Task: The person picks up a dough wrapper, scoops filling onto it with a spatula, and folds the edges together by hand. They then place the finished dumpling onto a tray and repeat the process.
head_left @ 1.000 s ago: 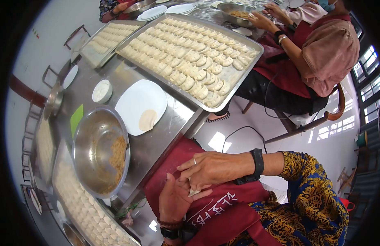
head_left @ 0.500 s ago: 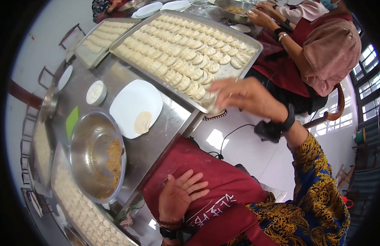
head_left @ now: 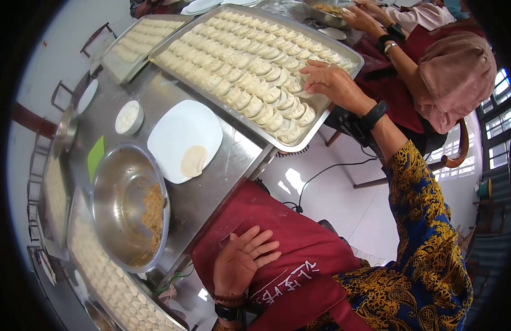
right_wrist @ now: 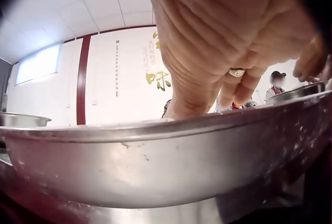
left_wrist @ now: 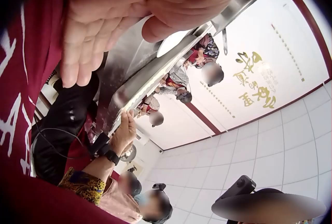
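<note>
Pale pleated crescent dumplings (head_left: 250, 77): they are lying in close rows on the tray, their soft folded edges facing up; a few nearest the corner are standing slightly out of line.
Large rectangular metal tray (head_left: 290, 147): it is resting on the bench, its smooth raised rim jutting past the bench edge.
Right hand (head_left: 339, 88): it is reaching down inside the tray by its right rim, wearing a ring; its fingers are bending toward the dumplings, and whether they are pinching one cannot be told.
Left hand (head_left: 241, 265): it is turning its palm upward over the lap, holding nothing; its fingers are extending straight and slightly apart, the thumb standing away from them.
Dark red cloth apron (head_left: 272, 220): it is draping in broad folds beneath the left hand, showing white lettering.
Brushed stainless-steel bench (head_left: 211, 190): it is carrying the tray and the dishes.
White square-cornered plate (head_left: 181, 129): it is holding a thin, round dough wrapper (head_left: 194, 160) near its edge.
Deep round steel bowl (head_left: 115, 193): it is holding crumbly orange-brown filling (head_left: 153, 215) along one side.
Small white round bowl (head_left: 128, 117): it is holding white powder and sitting near the plate.
Flat green piece (head_left: 95, 158): it is lying beside the steel bowl.
</note>
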The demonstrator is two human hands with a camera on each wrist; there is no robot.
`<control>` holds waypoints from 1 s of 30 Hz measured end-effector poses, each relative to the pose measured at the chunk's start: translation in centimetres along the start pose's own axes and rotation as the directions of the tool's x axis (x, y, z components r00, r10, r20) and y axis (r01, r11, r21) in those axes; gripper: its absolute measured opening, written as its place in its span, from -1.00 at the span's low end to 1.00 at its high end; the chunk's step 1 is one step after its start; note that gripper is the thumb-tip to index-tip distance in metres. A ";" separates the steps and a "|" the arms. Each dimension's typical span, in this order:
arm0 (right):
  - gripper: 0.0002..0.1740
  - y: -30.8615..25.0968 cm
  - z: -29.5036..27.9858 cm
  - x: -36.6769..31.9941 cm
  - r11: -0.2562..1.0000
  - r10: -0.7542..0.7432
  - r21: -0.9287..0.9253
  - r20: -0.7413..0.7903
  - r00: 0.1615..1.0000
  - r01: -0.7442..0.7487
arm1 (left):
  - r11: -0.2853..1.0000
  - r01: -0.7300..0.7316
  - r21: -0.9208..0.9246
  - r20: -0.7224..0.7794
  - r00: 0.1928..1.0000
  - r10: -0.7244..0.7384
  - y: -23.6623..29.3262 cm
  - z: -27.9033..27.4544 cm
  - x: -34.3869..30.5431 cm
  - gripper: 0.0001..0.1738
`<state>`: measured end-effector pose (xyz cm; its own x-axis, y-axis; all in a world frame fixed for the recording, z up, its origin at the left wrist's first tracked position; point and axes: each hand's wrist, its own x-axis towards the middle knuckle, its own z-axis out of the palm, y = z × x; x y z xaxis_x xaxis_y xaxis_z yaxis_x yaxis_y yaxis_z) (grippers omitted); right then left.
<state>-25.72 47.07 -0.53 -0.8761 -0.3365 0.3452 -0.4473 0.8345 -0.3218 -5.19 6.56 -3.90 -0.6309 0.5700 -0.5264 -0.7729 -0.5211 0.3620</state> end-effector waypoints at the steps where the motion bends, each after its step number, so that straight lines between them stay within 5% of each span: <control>1: -0.93 0.1 0.1 0.1 1.000 -0.003 -0.011 0.000 1.000 0.003 | 1.000 0.003 -0.009 -0.003 1.000 -0.003 0.0 0.0 0.0 -0.28; 11: -0.90 0.7 0.4 -0.2 1.000 0.006 -0.026 0.063 0.998 -0.004 | 1.000 -0.004 -0.011 -0.025 1.000 0.004 0.0 -0.2 0.1 -0.29; 17: -0.84 -1.3 0.1 -0.4 0.999 0.020 -0.049 -0.077 0.997 -0.024 | 1.000 -0.023 0.006 -0.032 0.999 0.023 0.0 -0.1 -0.1 -0.26; 19: -0.86 -4.5 0.5 0.2 0.995 0.047 0.099 -0.246 0.968 -0.023 | 1.000 -0.030 0.005 -0.024 0.999 0.030 0.0 -0.2 -0.3 -0.26; 20: -0.86 -5.1 1.0 0.3 0.991 -0.135 -0.037 -0.259 0.956 0.130 | 0.999 -0.037 -0.002 -0.027 0.999 0.037 0.1 -0.2 -0.3 -0.26; 21: -0.88 -7.9 1.8 0.4 0.997 -0.075 0.008 -0.305 0.950 0.081 | 0.999 -0.040 -0.015 -0.038 0.998 0.039 0.1 -0.3 -0.3 -0.27; 27: -0.80 -18.8 7.8 0.7 0.928 -0.079 0.353 -0.133 0.988 0.121 | 0.993 -0.086 -0.079 -0.069 0.994 0.081 0.3 -1.1 -1.7 -0.33; 30: -0.62 -20.7 11.0 1.6 0.932 -0.085 0.347 -0.079 0.993 0.107 | 0.987 -0.128 -0.099 -0.084 0.989 0.120 0.3 -1.5 -2.3 -0.35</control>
<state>-19.84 24.43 -2.96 -0.8181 -0.3705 0.4398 -0.5731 0.5897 -0.5691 -3.86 4.11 -3.69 -0.7109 0.4485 -0.5418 -0.6755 -0.6501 0.3480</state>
